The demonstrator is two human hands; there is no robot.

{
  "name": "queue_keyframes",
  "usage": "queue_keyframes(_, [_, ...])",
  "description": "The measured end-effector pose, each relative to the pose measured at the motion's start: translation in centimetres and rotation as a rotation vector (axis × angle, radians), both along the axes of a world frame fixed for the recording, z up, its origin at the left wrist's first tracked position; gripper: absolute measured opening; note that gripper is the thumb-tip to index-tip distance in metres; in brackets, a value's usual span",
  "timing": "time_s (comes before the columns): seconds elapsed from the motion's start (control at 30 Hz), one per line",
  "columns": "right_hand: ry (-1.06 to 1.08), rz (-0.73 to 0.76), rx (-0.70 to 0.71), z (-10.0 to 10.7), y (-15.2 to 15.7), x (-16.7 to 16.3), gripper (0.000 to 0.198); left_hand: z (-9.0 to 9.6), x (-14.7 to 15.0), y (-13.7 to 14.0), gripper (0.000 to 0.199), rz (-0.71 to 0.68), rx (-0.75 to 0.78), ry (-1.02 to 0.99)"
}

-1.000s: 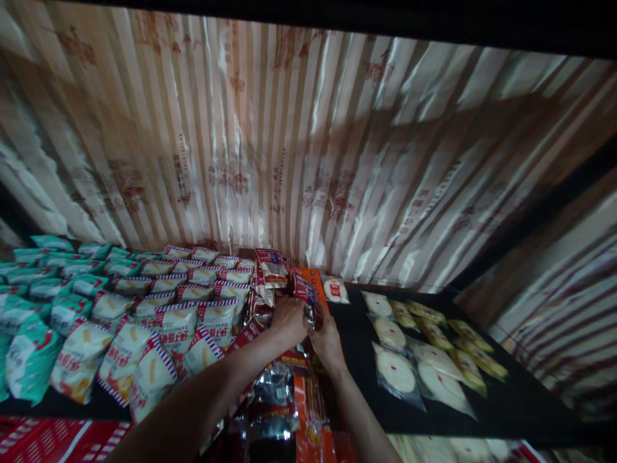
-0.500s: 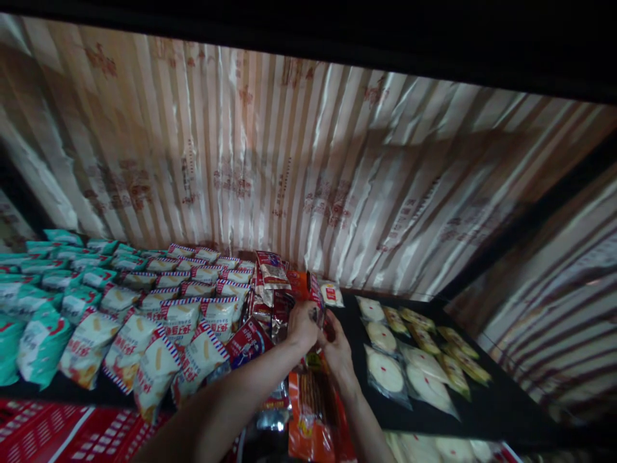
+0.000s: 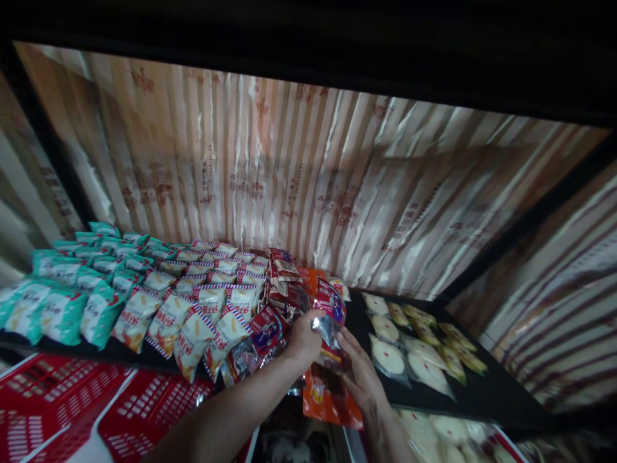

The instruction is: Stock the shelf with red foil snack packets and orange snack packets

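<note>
A red and purple snack packet (image 3: 330,302) is upright between my hands, its silvery lower part catching the light. My left hand (image 3: 304,337) closes on its left side, thumb toward the silvery part. On its right side my right hand (image 3: 357,361) grips the packet with bent fingers. Below it lies an orange snack packet (image 3: 328,395), partly covered by my right hand. Similar red and purple packets (image 3: 268,329) are heaped just left of my left hand, and another packet (image 3: 284,263) stands behind.
White chip bags (image 3: 205,337) and teal bags (image 3: 103,315) fill the shelf's left side. Right of my hands, clear packs of pale round flat food (image 3: 388,357) and yellow packs (image 3: 453,363) lie on the black shelf (image 3: 506,399). Red baskets (image 3: 144,402) stand below; a dark beam (image 3: 308,38) crosses above.
The packet in my hands now faces me more fully, and my hands are farther apart. The view has shifted, showing more of the red baskets at lower left.
</note>
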State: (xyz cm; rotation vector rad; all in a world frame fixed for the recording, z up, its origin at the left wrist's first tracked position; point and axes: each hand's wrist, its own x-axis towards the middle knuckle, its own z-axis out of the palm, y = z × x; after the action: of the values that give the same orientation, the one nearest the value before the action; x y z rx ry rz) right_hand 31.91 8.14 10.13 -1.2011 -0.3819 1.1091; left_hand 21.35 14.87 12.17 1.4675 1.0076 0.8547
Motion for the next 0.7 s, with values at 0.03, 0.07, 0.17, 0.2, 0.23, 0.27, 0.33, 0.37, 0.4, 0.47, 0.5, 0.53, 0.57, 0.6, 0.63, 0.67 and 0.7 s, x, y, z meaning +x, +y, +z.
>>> queue_keyframes(0.03, [0.002, -0.006, -0.015, 0.0, -0.4, -0.3, 0.072, -0.1, -0.5, -0.4, 0.049, -0.014, 0.008, 0.009])
queue_keyframes(0.07, [0.007, -0.010, -0.028, 0.0, -0.8, -0.5, 0.073, -0.3, -1.0, -0.8, 0.049, -0.029, 0.020, 0.026])
queue_keyframes(0.17, [0.038, -0.050, -0.037, -0.6, -1.9, -0.9, 0.072, -0.9, -2.6, -2.0, 0.050, -0.067, 0.058, 0.104])
queue_keyframes(0.2, [0.042, -0.077, -0.039, -0.9, -2.3, -0.9, 0.070, -1.1, -3.2, -2.4, 0.050, -0.071, 0.072, 0.133])
queue_keyframes(0.23, [0.035, -0.110, -0.049, -1.2, -2.8, -0.9, 0.068, -1.2, -3.7, -2.8, 0.049, -0.070, 0.086, 0.158])
queue_keyframes(0.27, [0.020, -0.142, -0.066, -1.5, -3.2, -0.8, 0.066, -1.3, -4.4, -3.2, 0.048, -0.067, 0.100, 0.177])
queue_keyframes(0.33, [-0.018, -0.206, -0.114, -2.0, -3.9, -0.5, 0.066, -1.2, -5.7, -4.0, 0.046, -0.067, 0.133, 0.198])
queue_keyframes(0.37, [-0.030, -0.233, -0.136, -2.1, -4.2, -0.3, 0.067, -1.2, -6.4, -4.3, 0.044, -0.068, 0.159, 0.206])
queue_keyframes(0.4, [-0.034, -0.254, -0.153, -2.2, -4.5, -0.1, 0.068, -1.1, -7.0, -4.6, 0.043, -0.068, 0.199, 0.226])
queue_keyframes(0.47, [-0.033, -0.286, -0.163, -2.2, -4.6, 0.5, 0.068, -1.0, -8.3, -5.0, 0.042, -0.068, 0.321, 0.309])
queue_keyframes(0.5, [-0.040, -0.293, -0.163, -2.1, -4.6, 0.7, 0.066, -1.1, -8.9, -5.1, 0.042, -0.073, 0.395, 0.364])
queue_keyframes(0.53, [-0.054, -0.293, -0.158, -2.0, -4.5, 1.0, 0.062, -1.2, -9.4, -5.1, 0.041, -0.086, 0.463, 0.419])
queue_keyframes(0.57, [-0.076, -0.288, -0.149, -1.9, -4.4, 1.3, 0.058, -1.4, -9.8, -5.1, 0.042, -0.104, 0.514, 0.467])
queue_keyframes(0.6, [-0.105, -0.278, -0.144, -1.9, -4.2, 1.7, 0.055, -1.6, -10.1, -5.0, 0.042, -0.124, 0.540, 0.503])
queue_keyframes(0.63, [-0.140, -0.266, -0.150, -1.9, -3.9, 2.0, 0.052, -1.9, -10.3, -4.9, 0.043, -0.143, 0.550, 0.533])
queue_keyframes(0.67, [-0.179, -0.258, -0.165, -2.0, -3.7, 2.4, 0.051, -2.2, -10.3, -4.7, 0.044, -0.157, 0.548, 0.563])
queue_keyframes(0.7, [-0.222, -0.249, -0.185, -2.1, -3.4, 2.9, 0.050, -2.4, -10.3, -4.6, 0.045, -0.165, 0.542, 0.594])
